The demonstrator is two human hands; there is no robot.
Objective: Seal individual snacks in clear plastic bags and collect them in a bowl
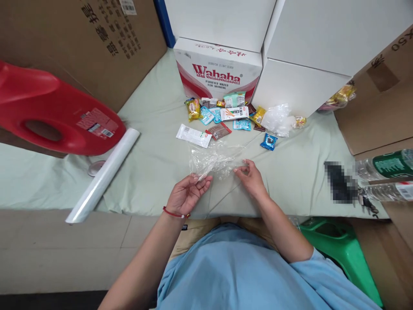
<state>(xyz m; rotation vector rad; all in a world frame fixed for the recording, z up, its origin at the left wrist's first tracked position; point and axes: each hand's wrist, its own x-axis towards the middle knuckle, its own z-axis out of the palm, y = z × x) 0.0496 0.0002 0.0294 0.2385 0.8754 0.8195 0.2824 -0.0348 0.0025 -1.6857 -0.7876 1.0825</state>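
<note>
The held plastic (213,162) is colourless, the cloth (158,172) pale green, the jug (72,103) red, the Wahaha box (217,71) white and red, the stool (353,252) green, the shirt (232,271) light blue.

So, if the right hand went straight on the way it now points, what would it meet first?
The right hand would first meet the clear plastic bag just ahead; beyond it, probably the brown-and-red snack packet, though depth is hard to judge.

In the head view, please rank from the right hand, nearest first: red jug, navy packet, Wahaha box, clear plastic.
1. Clear plastic, beside the right hand
2. Navy packet, ahead, slightly right
3. Wahaha box, farther ahead, left
4. Red jug, far left
</note>
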